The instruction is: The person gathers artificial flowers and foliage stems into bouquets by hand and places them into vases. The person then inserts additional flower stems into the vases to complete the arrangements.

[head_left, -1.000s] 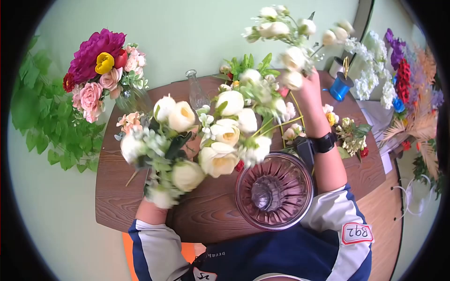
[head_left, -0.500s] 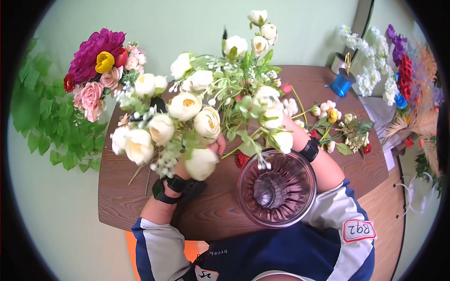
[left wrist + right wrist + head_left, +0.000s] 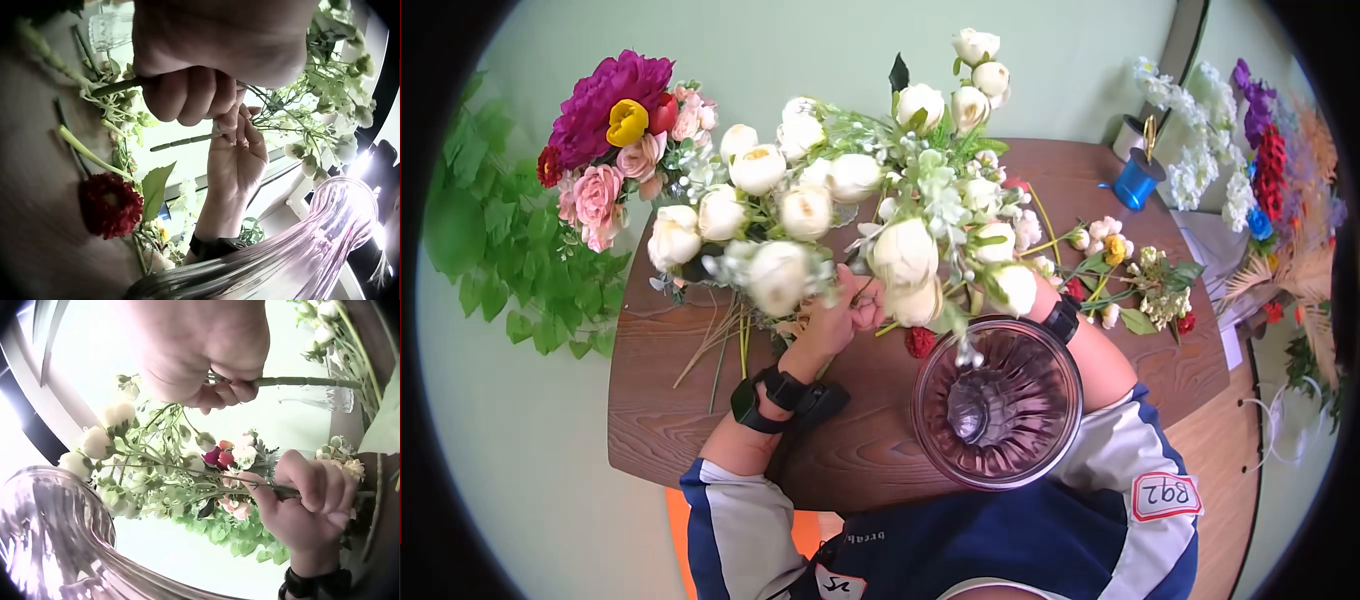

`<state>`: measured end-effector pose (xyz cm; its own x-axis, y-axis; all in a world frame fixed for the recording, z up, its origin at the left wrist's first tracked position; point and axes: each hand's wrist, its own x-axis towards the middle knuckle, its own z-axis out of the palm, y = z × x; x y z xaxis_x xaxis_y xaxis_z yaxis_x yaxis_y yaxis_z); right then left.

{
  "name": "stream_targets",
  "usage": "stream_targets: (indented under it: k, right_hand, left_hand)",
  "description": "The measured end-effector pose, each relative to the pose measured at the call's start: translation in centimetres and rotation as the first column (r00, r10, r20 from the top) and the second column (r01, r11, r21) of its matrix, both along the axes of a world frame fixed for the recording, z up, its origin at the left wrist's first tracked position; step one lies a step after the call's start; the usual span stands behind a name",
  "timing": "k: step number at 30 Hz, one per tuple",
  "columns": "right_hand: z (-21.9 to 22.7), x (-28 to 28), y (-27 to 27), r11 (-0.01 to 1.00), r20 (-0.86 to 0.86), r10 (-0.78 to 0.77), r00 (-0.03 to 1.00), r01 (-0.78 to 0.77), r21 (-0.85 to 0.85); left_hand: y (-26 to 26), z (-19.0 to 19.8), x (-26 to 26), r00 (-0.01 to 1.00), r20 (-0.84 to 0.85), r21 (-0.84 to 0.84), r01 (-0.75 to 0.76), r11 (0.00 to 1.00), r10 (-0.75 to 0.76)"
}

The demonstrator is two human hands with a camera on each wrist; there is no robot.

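In the head view my left hand (image 3: 842, 308) is below a spray of white rose-like flowers (image 3: 757, 170). It grips a green stem (image 3: 119, 87), fingers curled round it in the left wrist view. My right hand (image 3: 206, 356), mostly hidden by blooms in the head view, curls its fingers round another jointed green stem (image 3: 306, 381). More white flowers (image 3: 905, 252) spread above that hand. Both hands are close together in the left wrist view. Right of my left forearm, a pinkish-purple ribbed glass vase (image 3: 1000, 470) stands at the table's near edge.
Loose stems and small flowers (image 3: 1115, 250) lie on the table's right side. A red flower (image 3: 920, 342) is by the vase rim. A blue ribbon spool (image 3: 1138, 185) stands at the back right, a colourful bouquet (image 3: 615, 130) at the back left. Cut stems (image 3: 710, 340) lie left.
My right hand has come down from the upper right with its white flowers, toward the left hand. The left hand and its flowers have shifted and turned, showing more of the wrist.
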<state>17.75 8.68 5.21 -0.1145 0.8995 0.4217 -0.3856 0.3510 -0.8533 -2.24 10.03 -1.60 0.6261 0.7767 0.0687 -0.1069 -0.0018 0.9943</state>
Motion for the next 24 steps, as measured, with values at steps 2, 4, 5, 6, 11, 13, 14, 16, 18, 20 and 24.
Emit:
stream_targets:
  k: [2, 4, 5, 6, 11, 13, 14, 16, 18, 20, 24]
  right_hand:
    - [-0.1, 0.0, 0.0, 0.999, 0.048, -0.015, 0.999, 0.013, 0.031]
    - [-0.1, -0.1, 0.0, 0.998, 0.097, -0.028, 0.995, 0.022, 0.065]
    - [-0.1, -0.1, 0.1, 0.996, 0.123, -0.033, 0.992, 0.023, 0.083]
    - [-0.1, -0.2, 0.1, 0.995, 0.148, -0.039, 0.988, 0.024, 0.100]
    - [-0.2, -0.3, -0.1, 0.983, 0.267, -0.079, 0.960, 0.031, 0.182]
    - [-0.3, -0.5, -0.1, 0.976, 0.312, -0.096, 0.945, 0.029, 0.214]
    - [-0.4, -0.6, -0.2, 0.973, 0.334, -0.104, 0.937, 0.026, 0.230]
    - [-0.6, -0.7, -0.2, 0.965, 0.376, -0.124, 0.919, 0.022, 0.263]
    - [-0.8, -0.8, -0.3, 0.955, 0.416, -0.145, 0.898, 0.018, 0.294]
    - [-6.4, -2.8, 1.3, 0.762, 0.323, -0.576, 0.751, 0.349, 0.545]
    - [-6.9, -1.2, -0.6, 0.786, 0.361, -0.539, 0.761, 0.301, 0.539]
  left_hand:
    - [0.3, 0.3, 0.0, 0.986, 0.118, 0.001, 0.121, 0.993, -0.121]
    - [0.3, 0.3, 0.0, 0.987, 0.113, -0.028, 0.122, 0.992, -0.118]
    - [0.0, 0.6, 0.3, 0.973, 0.210, -0.107, 0.122, 0.987, -0.097]
    - [-0.2, 0.5, 0.5, 0.973, 0.212, -0.107, 0.120, 0.987, -0.095]
    - [-0.5, 0.2, 1.0, 0.971, 0.240, -0.173, 0.057, 0.983, -0.014]
    - [-0.3, -0.2, 1.1, 0.939, 0.338, -0.265, 0.161, 0.951, -0.065]
    - [1.2, -3.1, 0.9, 0.996, 0.084, -0.021, 0.016, 1.000, -0.014]
    - [-0.3, -3.0, 1.2, 0.953, -0.015, -0.043, -0.304, 0.952, 0.303]
    - [0.4, -4.0, 0.0, 0.956, -0.143, -0.339, -0.290, 0.895, 0.256]
    - [2.1, -9.5, -0.8, 0.970, 0.047, 0.141, -0.244, 0.960, 0.240]
    - [2.1, -9.8, -6.4, 0.973, 0.066, 0.131, -0.227, 0.965, 0.219]
